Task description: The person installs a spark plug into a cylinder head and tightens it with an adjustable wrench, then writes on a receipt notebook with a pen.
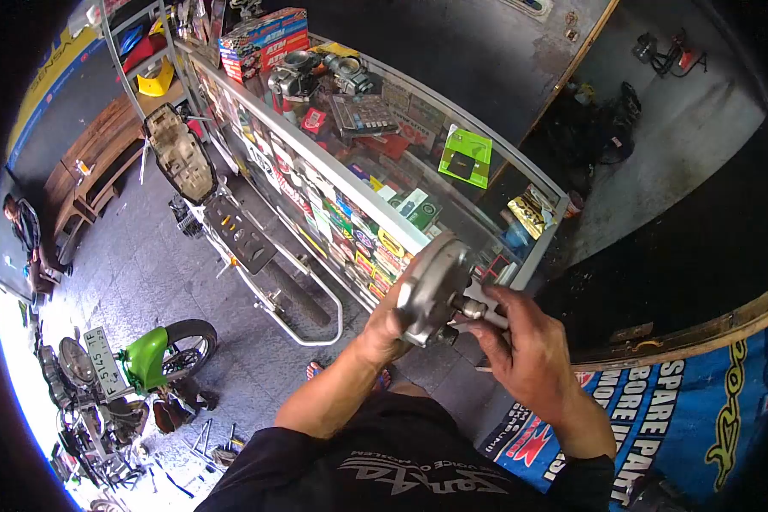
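A round silver metal part [435, 290] is held up in front of my body, near the end of the glass counter. My left hand [386, 331] grips it from its left side, with the fingers mostly hidden behind it. On its right side a short metal shaft or fitting [469, 307] sticks out. My right hand [529, 346] pinches a small pale piece [491, 317] at the end of that fitting, between thumb and fingers.
Beyond my hands stands a glass counter [316, 175] with carburettor-like parts [294, 77], a calculator [363, 113] and a green packet [467, 157]. A stripped motorcycle frame [239, 235] is beside it. A green motorcycle [148, 358] stands lower left. A person [27, 235] sits far left.
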### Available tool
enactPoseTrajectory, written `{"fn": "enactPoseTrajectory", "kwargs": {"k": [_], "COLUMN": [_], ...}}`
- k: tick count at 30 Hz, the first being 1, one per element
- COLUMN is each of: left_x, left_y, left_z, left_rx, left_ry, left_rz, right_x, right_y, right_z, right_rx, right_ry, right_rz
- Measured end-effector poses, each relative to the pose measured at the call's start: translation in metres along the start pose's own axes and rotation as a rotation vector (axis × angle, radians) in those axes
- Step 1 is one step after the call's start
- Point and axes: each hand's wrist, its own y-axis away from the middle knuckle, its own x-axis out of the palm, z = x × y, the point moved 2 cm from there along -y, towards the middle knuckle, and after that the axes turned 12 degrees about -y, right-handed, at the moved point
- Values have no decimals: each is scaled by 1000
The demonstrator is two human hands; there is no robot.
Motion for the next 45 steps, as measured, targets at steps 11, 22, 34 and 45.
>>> {"fn": "enactPoseTrajectory", "kwargs": {"k": [11, 22, 34, 45], "left_x": [7, 11, 7, -2], "left_y": [8, 17, 17, 11], "left_z": [-6, -16, -23, -18], "left_rx": [100, 212, 200, 307], "left_ry": [-100, -222, -369, -564], "left_rz": [-16, -41, -58, 99], "right_x": [3, 10, 14, 28], "right_y": [3, 2, 6, 21], "right_z": [6, 3, -9, -19], "right_rx": [-60, -26, 116, 810], "right_ry": [163, -101, -230, -865], "right_rz": [100, 87, 176, 76]}}
